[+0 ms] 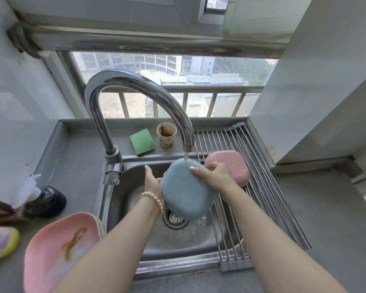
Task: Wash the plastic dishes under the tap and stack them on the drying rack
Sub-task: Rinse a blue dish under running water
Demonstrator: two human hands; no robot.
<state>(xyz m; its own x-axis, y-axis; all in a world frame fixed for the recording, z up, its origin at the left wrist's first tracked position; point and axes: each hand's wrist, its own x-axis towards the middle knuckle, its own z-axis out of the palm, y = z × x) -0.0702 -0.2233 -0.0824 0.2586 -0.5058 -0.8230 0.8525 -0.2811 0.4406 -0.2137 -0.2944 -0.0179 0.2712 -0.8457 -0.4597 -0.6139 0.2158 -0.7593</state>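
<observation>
A blue plastic dish (185, 192) is tilted over the steel sink (133, 187), its underside towards me, with water from the chrome tap (135, 85) running onto its top edge. My left hand (152, 182) holds its left rim from behind. My right hand (213, 173) rests on its upper right part, fingers pressing the surface. A pink dish (230, 166) lies upside down on the roll-up drying rack (262, 187) just behind my right hand. Another pink dish (57, 250), stained brown, tops a stack on the counter at the lower left.
A green sponge (142, 141) and a stained paper cup (166, 135) stand on the ledge behind the sink. A dark bottle cap (49, 200) and a pink-yellow cloth (0, 240) lie at the left. A white wall rises at the right beside the rack.
</observation>
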